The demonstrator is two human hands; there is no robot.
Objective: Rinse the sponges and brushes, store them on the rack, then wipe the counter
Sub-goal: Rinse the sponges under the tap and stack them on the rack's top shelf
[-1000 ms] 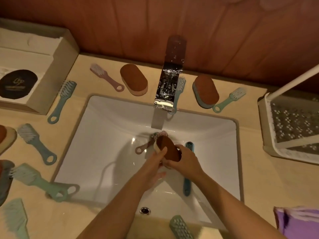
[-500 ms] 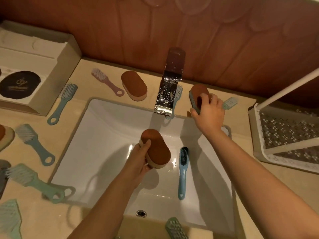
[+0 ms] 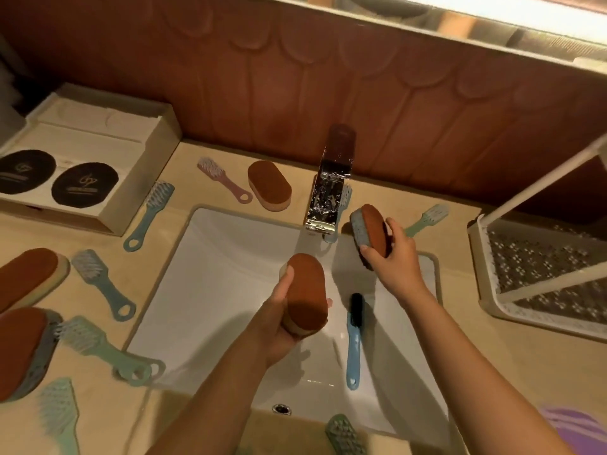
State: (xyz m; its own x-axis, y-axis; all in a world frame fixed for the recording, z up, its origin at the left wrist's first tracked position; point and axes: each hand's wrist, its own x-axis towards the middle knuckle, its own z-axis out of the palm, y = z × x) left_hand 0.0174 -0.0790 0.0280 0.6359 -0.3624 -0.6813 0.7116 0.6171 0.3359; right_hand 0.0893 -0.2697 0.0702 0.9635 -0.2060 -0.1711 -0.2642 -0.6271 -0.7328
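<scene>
The left hand (image 3: 279,326) is gripping a beige-backed sponge (image 3: 307,290) over the middle of the sink (image 3: 213,277). Its thumb is lying along the sponge's left side and its fingers are curling underneath, with the brown face turned up. The right hand (image 3: 395,257) is pinching a blue-backed sponge (image 3: 369,229) above the sink's back right corner, just right of the faucet (image 3: 328,195). Fingers are wrapping the far side and the thumb is pressing the near one, so the sponge is tilting on edge.

A blue brush (image 3: 354,339) with dark bristles is lying in the basin toward its right side, handle pointing at the near edge. A third sponge (image 3: 270,185) and a pink brush (image 3: 223,178) are sitting along the back edge of the counter (image 3: 458,277), left of the faucet. A teal brush (image 3: 101,284) and a further sponge (image 3: 29,277) are lying near its left edge. The rack (image 3: 545,283) is standing at the right edge. Something purple (image 3: 578,428), probably a cloth, is showing at the near right corner.
</scene>
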